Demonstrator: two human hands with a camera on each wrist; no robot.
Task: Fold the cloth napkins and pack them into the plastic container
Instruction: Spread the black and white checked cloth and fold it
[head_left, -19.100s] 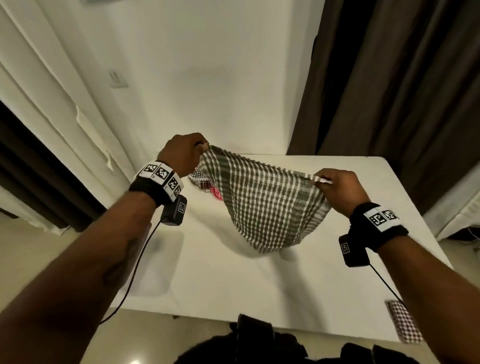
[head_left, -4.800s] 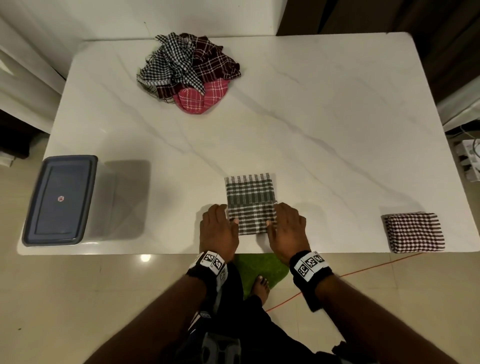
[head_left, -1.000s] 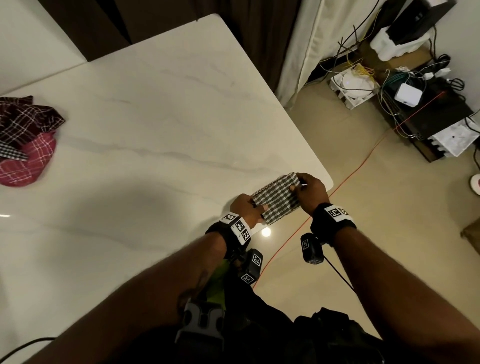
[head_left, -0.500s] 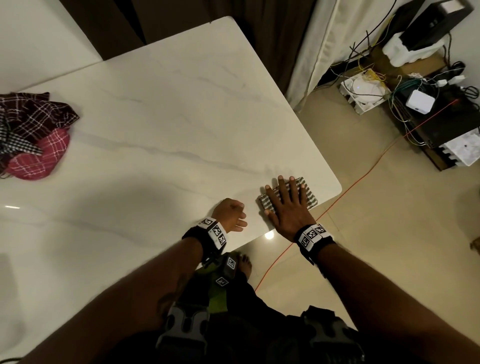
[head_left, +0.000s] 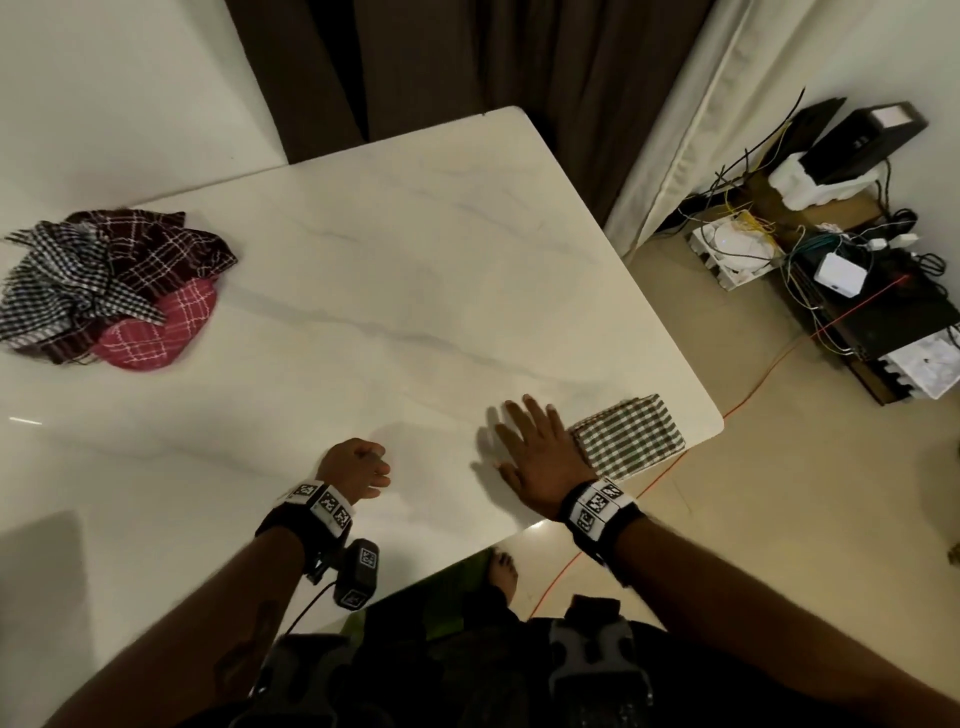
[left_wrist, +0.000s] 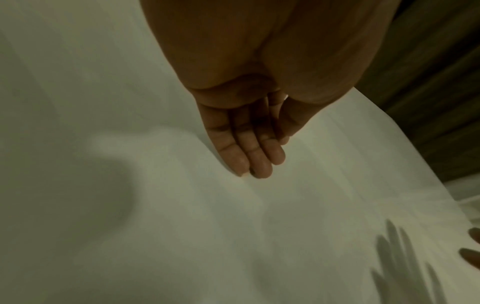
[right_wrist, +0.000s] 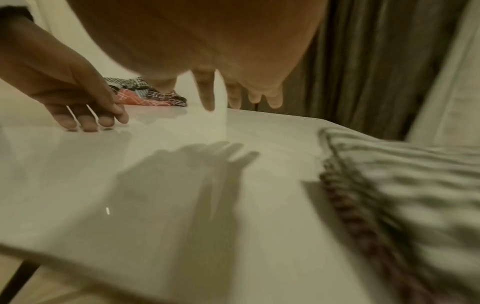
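A folded green-and-white checked napkin (head_left: 628, 435) lies near the table's right front corner, stacked on a folded maroon checked one whose edge (right_wrist: 369, 228) shows beneath it. My right hand (head_left: 535, 447) hovers just left of the stack, fingers spread and straight, holding nothing. My left hand (head_left: 358, 467) hangs over the table's front edge with fingers loosely curled, empty; in the left wrist view its fingers (left_wrist: 249, 152) nearly touch the tabletop. A heap of unfolded checked napkins (head_left: 104, 291) in black-white, maroon and pink lies at the far left. The plastic container is out of view.
The white marble table (head_left: 395, 291) has its right edge close to the stack. Dark curtains (head_left: 467, 62) hang behind. On the floor to the right lie cables, white devices (head_left: 737, 249) and an orange cord (head_left: 753, 384).
My right hand has lifted off the green napkin and moved left of it. The left hand stays near the front edge. The view has swung left, showing more of the napkin heap.
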